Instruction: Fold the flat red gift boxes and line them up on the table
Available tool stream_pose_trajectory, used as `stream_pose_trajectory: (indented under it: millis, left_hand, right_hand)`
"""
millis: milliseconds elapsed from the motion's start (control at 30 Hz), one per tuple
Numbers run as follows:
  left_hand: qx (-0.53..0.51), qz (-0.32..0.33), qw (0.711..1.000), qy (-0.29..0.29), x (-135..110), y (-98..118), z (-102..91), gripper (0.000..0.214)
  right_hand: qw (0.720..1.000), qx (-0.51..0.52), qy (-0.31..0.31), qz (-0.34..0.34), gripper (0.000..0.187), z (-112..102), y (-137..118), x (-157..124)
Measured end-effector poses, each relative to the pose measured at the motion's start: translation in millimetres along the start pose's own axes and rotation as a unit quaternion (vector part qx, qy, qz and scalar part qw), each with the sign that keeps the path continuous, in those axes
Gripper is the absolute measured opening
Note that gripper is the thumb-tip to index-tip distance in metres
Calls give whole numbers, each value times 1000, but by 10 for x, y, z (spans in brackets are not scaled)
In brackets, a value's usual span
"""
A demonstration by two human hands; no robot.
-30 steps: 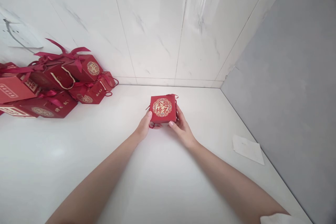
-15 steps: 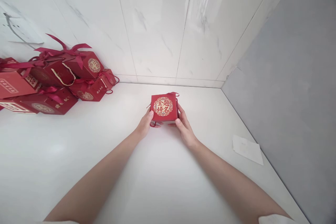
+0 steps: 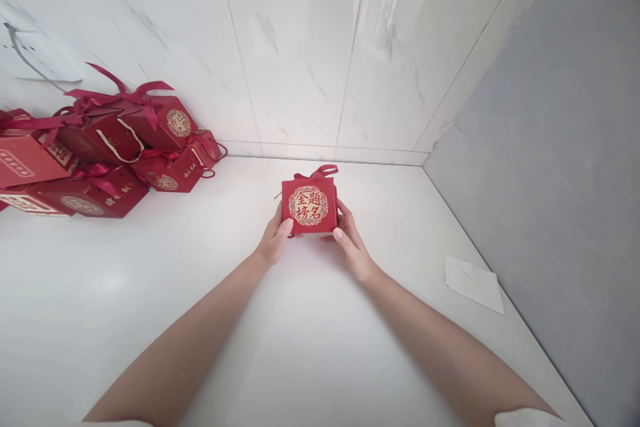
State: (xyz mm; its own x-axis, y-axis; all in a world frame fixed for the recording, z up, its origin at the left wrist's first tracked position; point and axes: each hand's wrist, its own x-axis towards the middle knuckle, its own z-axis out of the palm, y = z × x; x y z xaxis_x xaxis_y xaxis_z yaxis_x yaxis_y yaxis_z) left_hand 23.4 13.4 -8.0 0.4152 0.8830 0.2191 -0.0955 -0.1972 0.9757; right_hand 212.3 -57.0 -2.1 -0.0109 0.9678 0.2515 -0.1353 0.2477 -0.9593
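A small red gift box (image 3: 309, 207) with a round gold-edged emblem and Chinese characters is held between both hands over the white tabletop (image 3: 300, 333). My left hand (image 3: 273, 238) grips its left side, thumb on the lower left corner of the printed face. On the opposite side my right hand (image 3: 354, 244) has its thumb at the lower right corner and fingers behind. A dark red ribbon bow (image 3: 325, 172) shows at the top of the box. The box's back and the fingertips behind it are hidden.
Several red gift boxes (image 3: 107, 192) with ribbons are piled at the left against the marbled tile wall (image 3: 290, 47). A white paper (image 3: 474, 283) lies at the right, beside a grey wall (image 3: 560, 167). A cable (image 3: 30, 60) hangs from a wall socket at upper left.
The box has tilted in my hands, so its printed face turns more toward me and the bow at the top shows more. It has shifted slightly left.
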Motion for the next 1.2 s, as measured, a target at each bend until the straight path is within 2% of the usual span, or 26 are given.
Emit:
stream_pose_trajectory:
  millis: [100, 267, 333, 400, 500, 567, 633, 700, 800, 900, 1100, 1200]
  left_hand:
    - [-14, -9, 1000, 17, 41, -23, -6, 68]
    - [-34, -39, 996, 77, 101, -32, -18, 66]
    - [-28, -39, 996, 79, 99, -34, -10, 66]
    - [-30, -23, 997, 63, 85, -31, 12, 65]
    - [-65, 23, 997, 35, 59, -11, 66, 63]
    - [-83, 41, 995, 23, 46, 8, 103, 64]
    - [-86, 41, 995, 17, 40, 26, 128, 65]
    - [-83, 37, 996, 18, 39, 38, 141, 65]
    - [-83, 38, 996, 20, 36, 50, 144, 65]
    - [-72, 45, 996, -4, 22, 62, 133, 64]
    - [11, 96, 994, -57, -5, 79, 88, 72]
    - [54, 117, 990, -58, -16, 78, 74, 79]
  right_hand:
    - [999, -28, 12, -22, 68, 22, -3, -18]
    - [977, -164, 104, -91, 43, 44, -23, -57]
    - [967, -178, 146, -107, 48, 40, -26, -64]
    - [972, -146, 161, -86, 63, 35, -25, -60]
    - [994, -51, 94, -27, 69, 39, -37, -40]
    - [999, -6, 43, -29, 63, 52, -62, -29]
    - [998, 11, 20, -53, 61, 65, -88, -23]
    - [998, 16, 14, -57, 62, 67, -95, -20]
    - [999, 26, 13, -26, 66, 44, -54, -9]
    - [999, 24, 26, -8, 67, 2, 8, 9]
    - [997, 68, 25, -15, 63, -34, 79, 23]
    - [995, 82, 46, -22, 60, -22, 112, 19]
